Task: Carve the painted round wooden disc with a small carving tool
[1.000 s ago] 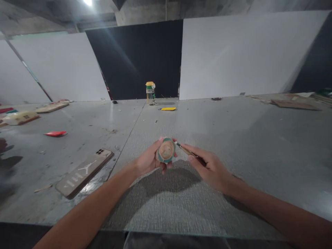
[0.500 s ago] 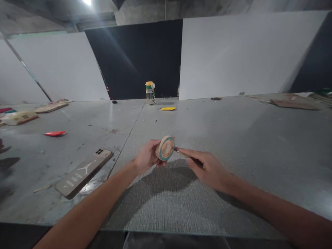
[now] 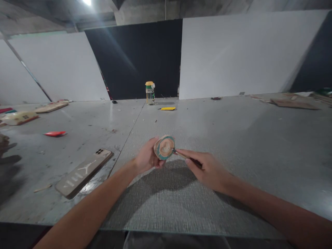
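- Left hand point(image 3: 146, 159): closed on the disc point(image 3: 164, 147), fingers behind it and thumb at its left rim. We read this as a firm hold.
- Disc: round, with a tan middle and a teal ring. It is held in the air above the worktop point(image 3: 233, 138), near the middle of the view, its face tilted toward the camera.
- Right hand point(image 3: 207, 169): gripping a thin tool point(image 3: 184, 156), pinched like a pen between thumb and forefinger.
- Key relation: the disc lies just left of the right hand. The tool's long axis runs from that hand up and left, and its tip meets the disc's lower right rim. We cannot tell whether the tip touches or stops just short.
- The left hand is nearer, since it holds the disc. The right hand reaches the disc only through the tool.
- Around: a phone point(image 3: 84, 172) lies back up on the worktop, left of the left forearm. A bottle point(image 3: 150, 92) and a yellow cutter point(image 3: 167, 108) sit well apart at the back.
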`<state>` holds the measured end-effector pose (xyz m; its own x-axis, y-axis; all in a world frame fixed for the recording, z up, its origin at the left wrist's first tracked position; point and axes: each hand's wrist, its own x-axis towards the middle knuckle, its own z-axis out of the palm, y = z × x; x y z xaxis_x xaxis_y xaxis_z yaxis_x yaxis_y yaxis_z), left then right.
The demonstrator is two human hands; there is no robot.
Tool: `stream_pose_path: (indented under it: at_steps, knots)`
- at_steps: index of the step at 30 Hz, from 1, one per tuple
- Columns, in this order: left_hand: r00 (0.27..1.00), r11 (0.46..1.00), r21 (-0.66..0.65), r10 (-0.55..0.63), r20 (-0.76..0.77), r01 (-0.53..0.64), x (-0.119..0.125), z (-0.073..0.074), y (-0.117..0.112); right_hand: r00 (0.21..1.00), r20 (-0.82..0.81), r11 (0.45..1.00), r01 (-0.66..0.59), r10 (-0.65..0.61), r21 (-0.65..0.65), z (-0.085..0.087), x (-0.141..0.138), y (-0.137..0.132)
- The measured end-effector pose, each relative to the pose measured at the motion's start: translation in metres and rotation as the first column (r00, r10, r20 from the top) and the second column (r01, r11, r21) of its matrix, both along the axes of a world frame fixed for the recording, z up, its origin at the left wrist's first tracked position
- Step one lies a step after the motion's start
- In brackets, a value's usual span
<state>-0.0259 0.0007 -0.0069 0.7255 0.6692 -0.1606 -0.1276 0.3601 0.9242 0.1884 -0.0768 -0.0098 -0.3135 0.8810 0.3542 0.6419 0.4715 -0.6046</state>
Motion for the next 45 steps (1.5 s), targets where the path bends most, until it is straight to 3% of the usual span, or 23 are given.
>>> stream_pose_path:
  at_steps: [9, 13, 19, 26, 31, 35, 37, 41, 45]
  knots:
    - [0.989, 0.990, -0.046, -0.133, 0.065, 0.136, 0.000, 0.002, 0.004, 1.000, 0.020, 1.000, 0.011, -0.011, -0.010, -0.001, 0.000, 0.000]
    - [0.989, 0.990, -0.036, -0.135, 0.066, 0.138, -0.002, 0.002, 0.005, 1.000, 0.016, 1.000, 0.020, -0.019, -0.025, -0.002, 0.001, 0.001]
    - [0.991, 0.991, 0.009, -0.134, 0.000, 0.134, -0.006, 0.005, 0.006, 1.000, 0.018, 0.998, 0.018, -0.017, -0.055, -0.002, 0.000, 0.001]
    - [0.970, 0.961, 0.130, -0.243, -0.012, 0.243, -0.009, 0.014, 0.003, 0.999, -0.028, 0.995, 0.020, -0.023, -0.100, 0.002, 0.001, 0.002]
    - [0.978, 0.967, 0.145, -0.203, -0.055, 0.209, -0.006, 0.017, -0.002, 0.998, -0.051, 0.988, 0.014, -0.022, -0.154, 0.004, 0.003, 0.002]
    - [0.983, 0.979, 0.100, -0.169, -0.071, 0.175, 0.001, 0.014, -0.011, 0.998, 0.049, 0.993, 0.033, -0.028, -0.114, 0.004, -0.002, -0.003]
    - [0.976, 0.981, 0.110, -0.139, -0.169, 0.159, 0.006, 0.012, -0.017, 0.995, 0.097, 0.996, 0.007, 0.001, -0.086, 0.004, -0.005, -0.005]
    - [0.911, 0.926, 0.332, -0.027, -0.412, 0.178, 0.017, 0.007, -0.024, 0.992, 0.115, 0.998, -0.058, 0.059, -0.008, 0.002, -0.008, -0.007]
    - [0.899, 0.867, 0.464, 0.046, -0.435, 0.180, 0.020, -0.001, -0.020, 0.989, 0.098, 0.994, -0.111, 0.108, 0.021, 0.002, -0.006, -0.004]
